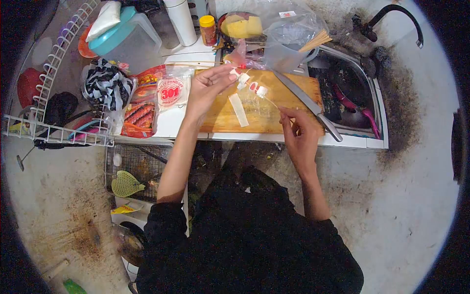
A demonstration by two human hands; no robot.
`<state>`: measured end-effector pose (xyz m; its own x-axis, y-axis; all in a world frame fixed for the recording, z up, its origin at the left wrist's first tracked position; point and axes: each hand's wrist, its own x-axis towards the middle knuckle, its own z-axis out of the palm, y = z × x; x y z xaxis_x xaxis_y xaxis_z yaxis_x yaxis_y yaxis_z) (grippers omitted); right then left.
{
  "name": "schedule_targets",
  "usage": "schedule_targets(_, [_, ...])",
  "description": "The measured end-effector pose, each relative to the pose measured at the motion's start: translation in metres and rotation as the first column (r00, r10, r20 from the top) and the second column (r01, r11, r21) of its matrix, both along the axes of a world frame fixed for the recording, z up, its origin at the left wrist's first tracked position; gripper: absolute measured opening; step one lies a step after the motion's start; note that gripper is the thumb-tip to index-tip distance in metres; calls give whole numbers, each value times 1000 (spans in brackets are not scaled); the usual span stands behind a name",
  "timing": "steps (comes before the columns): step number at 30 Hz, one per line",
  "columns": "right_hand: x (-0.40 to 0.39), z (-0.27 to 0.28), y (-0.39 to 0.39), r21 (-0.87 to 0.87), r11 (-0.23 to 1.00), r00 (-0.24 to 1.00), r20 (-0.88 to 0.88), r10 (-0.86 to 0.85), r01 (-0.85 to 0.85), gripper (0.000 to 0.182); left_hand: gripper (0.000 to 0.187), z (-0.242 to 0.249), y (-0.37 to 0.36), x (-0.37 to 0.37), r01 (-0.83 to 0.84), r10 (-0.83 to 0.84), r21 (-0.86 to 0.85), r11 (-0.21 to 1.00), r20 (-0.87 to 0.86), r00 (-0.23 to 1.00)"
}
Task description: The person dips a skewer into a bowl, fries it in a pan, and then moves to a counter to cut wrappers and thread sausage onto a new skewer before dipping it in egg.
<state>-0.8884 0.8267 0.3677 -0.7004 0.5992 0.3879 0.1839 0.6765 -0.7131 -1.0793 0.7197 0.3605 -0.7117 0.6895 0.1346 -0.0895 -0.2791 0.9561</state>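
My right hand (pixel 299 134) pinches the near end of a thin wooden skewer (pixel 272 103) above the board. Toward its far end sit several pieces of red sausage wrapped in white wonton skin (pixel 262 91). My left hand (pixel 213 85) is closed, its fingertips pinching a wrapped sausage piece (pixel 235 73) at that far end; the fingers partly hide it. Below them, a pale strip of wonton skin (pixel 238 110) lies on the wooden cutting board (pixel 215 121). A long knife (pixel 306 99) rests diagonally across the board's right side, its handle past the front edge.
Left of the board are a wonton-skin packet (pixel 172 92) and a sausage pack (pixel 139 119). Behind it stand a yellow-lidded jar (pixel 208 30), a plate of yellow blocks (pixel 242 27) and a plastic jug (pixel 284 58) with skewers (pixel 316 41). The sink (pixel 379 110) with a pan is right.
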Motion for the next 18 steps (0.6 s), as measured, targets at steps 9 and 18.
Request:
schedule_targets(9, [0, -2, -6, -24, 1000, 998, -63, -15, 13, 16, 48, -1, 11, 33, -137, 106, 116, 984, 246, 963])
schedule_targets(18, [5, 0, -9, -61, 998, 997, -81, -14, 9, 18, 60, 2, 16, 44, -156, 40, 308, 938, 353, 935])
